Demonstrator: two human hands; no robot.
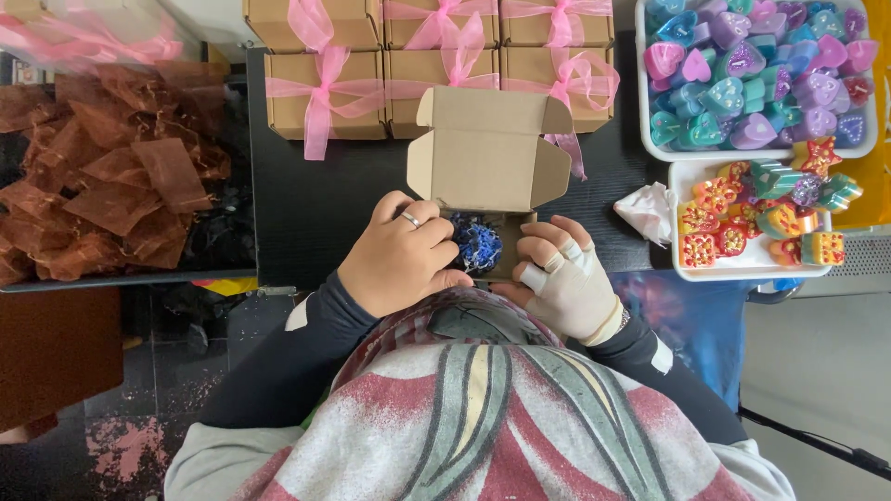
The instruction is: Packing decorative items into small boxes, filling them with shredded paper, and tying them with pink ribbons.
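An open brown cardboard box [487, 153] stands on the black table, its lid flaps raised away from me. Inside lies a blue, glittery crinkled filling [475, 243]. My left hand [401, 255], with a ring on one finger, grips the box's left side and touches the filling. My right hand [560, 276], in a white fingerless glove, holds the box's right front corner with curled fingers.
Several closed brown boxes tied with pink ribbon [325, 93] line the far table edge. A tray of brown organza bags [111, 176] lies at left. White trays at right hold heart-shaped [752, 74] and star-shaped colourful soaps [756, 218]. A crumpled white tissue [648, 211] lies nearby.
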